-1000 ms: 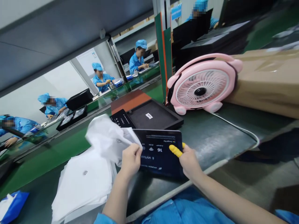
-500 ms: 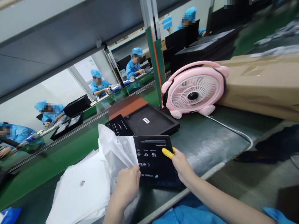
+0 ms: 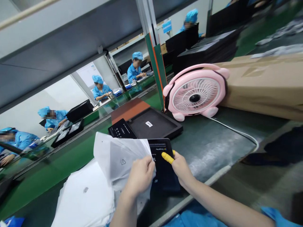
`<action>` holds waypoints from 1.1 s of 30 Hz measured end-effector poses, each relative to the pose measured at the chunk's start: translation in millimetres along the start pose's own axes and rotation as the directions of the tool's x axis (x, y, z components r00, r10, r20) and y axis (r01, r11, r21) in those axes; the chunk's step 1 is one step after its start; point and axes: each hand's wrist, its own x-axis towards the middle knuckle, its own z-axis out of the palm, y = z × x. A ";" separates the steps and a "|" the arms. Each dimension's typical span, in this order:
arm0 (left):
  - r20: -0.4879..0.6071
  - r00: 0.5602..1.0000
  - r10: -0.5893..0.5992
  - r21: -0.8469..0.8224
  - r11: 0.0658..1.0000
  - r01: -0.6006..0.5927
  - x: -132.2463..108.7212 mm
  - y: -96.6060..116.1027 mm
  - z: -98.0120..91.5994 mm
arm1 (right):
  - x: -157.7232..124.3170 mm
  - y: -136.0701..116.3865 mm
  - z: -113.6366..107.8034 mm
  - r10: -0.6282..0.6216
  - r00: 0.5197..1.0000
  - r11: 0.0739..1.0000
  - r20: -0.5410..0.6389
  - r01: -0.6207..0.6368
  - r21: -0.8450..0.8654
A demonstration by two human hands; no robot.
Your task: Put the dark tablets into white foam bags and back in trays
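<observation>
A black tablet (image 3: 162, 164) is partly inside a thin white translucent bag (image 3: 124, 157), with its right part showing. My left hand (image 3: 142, 173) is closed on the bag's open edge, over the tablet's front. Yellow covers sit on fingertips of my right hand (image 3: 181, 167), which grips the tablet's right edge. To the left lies a stack of white bags (image 3: 86, 195). Behind the tablet are a black tray (image 3: 156, 124) with a small white label and a second dark printed panel (image 3: 123, 128) at its left corner.
A pink fan (image 3: 195, 97) stands at the back right, its white cable (image 3: 236, 129) running over the bench. Beside it is a large cardboard box (image 3: 262, 88). A metal post (image 3: 150, 28) rises behind the tray. Several people in blue caps sit beyond the green line.
My left hand has moved right with the bag's edge, so the bag now covers more of the tablet. My right hand still holds the tablet's right edge.
</observation>
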 end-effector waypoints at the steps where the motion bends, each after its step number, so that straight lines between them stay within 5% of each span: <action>1: 0.061 0.998 0.034 -0.049 0.998 -0.032 -4.0 0.3 1.0 | 1.1 -2.1 0.1 -0.009 1.000 1.000 -0.018 0.009 -0.003; 3: 0.074 0.994 0.083 -0.134 0.988 -0.072 -2.7 1.5 4.0 | 0.0 -3.1 3.5 -0.022 0.999 1.000 -0.027 0.022 -0.016; 7: -0.103 0.982 0.160 -0.104 0.980 -0.170 26.1 14.9 16.2 | -7.1 2.7 17.5 -0.069 0.992 0.998 0.101 0.069 0.007; 10: -0.066 0.978 0.196 -0.002 0.981 -0.196 37.1 28.4 20.8 | -7.4 1.6 22.8 -0.117 0.982 0.993 0.147 0.113 0.036; 13: 0.100 0.953 0.285 0.031 0.957 -0.289 26.9 29.9 4.9 | -3.4 -10.1 19.5 -0.131 0.979 0.991 0.159 0.126 0.042; 15: 0.004 0.943 0.333 0.015 0.943 -0.333 17.5 20.7 -18.2 | -0.7 -22.3 14.2 -0.142 0.967 0.990 0.212 0.138 0.033; 18: -0.329 0.924 0.193 0.083 0.981 -0.175 11.1 -1.3 -56.9 | 2.2 -45.2 4.9 -0.170 0.927 0.984 0.334 0.179 0.001; 19: -0.315 0.942 0.116 0.090 0.992 -0.092 10.7 -8.1 -66.7 | 3.2 -54.5 2.2 -0.179 0.907 0.980 0.380 0.198 -0.012; 22: -0.003 1.000 -0.016 -0.074 0.997 0.016 9.7 -21.6 -77.5 | 8.4 -88.4 -1.0 -0.210 0.824 0.933 0.527 0.330 -0.145; 24: -0.011 1.000 -0.005 -0.292 0.956 0.001 6.8 -26.4 -70.0 | 15.2 -114.1 0.7 -0.224 0.772 0.872 0.595 0.431 -0.231; 26: -0.197 0.976 -0.088 -0.471 0.882 -0.016 2.7 -32.5 -55.5 | 24.9 -137.3 2.1 -0.283 0.763 0.844 0.581 0.486 -0.228; 29: -0.399 0.865 -0.305 -0.645 0.763 -0.029 -1.5 -49.1 -28.1 | 39.5 -157.3 -4.2 -0.425 0.772 0.849 0.473 0.521 -0.087; 31: -0.449 0.795 -0.408 -0.728 0.682 -0.061 -1.0 -63.4 -9.2 | 45.8 -158.4 -13.9 -0.489 0.710 0.809 0.508 0.587 -0.042; 33: -0.451 0.754 -0.477 -0.793 0.601 -0.094 1.4 -76.0 8.0 | 49.9 -153.6 -24.0 -0.507 0.588 0.715 0.630 0.695 -0.073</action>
